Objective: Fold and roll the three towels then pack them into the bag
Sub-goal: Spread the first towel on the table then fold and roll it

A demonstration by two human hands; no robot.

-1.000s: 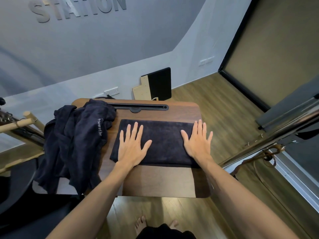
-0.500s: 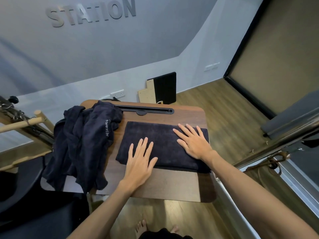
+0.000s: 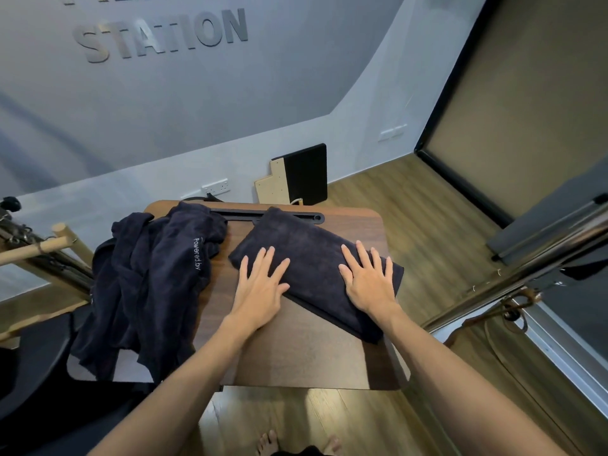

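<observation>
From the head camera, a folded dark navy terry towel [image 3: 312, 258] lies on the brown wood-grain worktop [image 3: 296, 350], turned at a slant so that its far corner reaches the black slotted bar [image 3: 243, 213] along the back edge and its near right corner hangs just past the worktop's right side. The left hand [image 3: 260, 284] is spread flat, palm down, with its fingers on the towel's near left corner and the heel of the palm on bare wood. The right hand [image 3: 368, 278] is likewise spread flat with fingers apart, resting wholly on the right part of the towel. Neither hand pinches or grips the cloth; both simply press on it from above.

On the left part of the worktop sits a crumpled heap of dark navy cloth [image 3: 148, 284] with white lettering reading "Powered by"; it drapes over the left edge, and how many pieces it holds cannot be told. It lies just beside the folded towel, with a strip of bare wood between them.

Behind the worktop a black and pale wooden board [image 3: 296, 176] leans against the grey wall, which bears raised letters spelling "STATION" [image 3: 161, 36]. At left, pale wooden dowels [image 3: 49, 245] jut into view. Bare toes [image 3: 268, 442] show on the wooden floor below
</observation>
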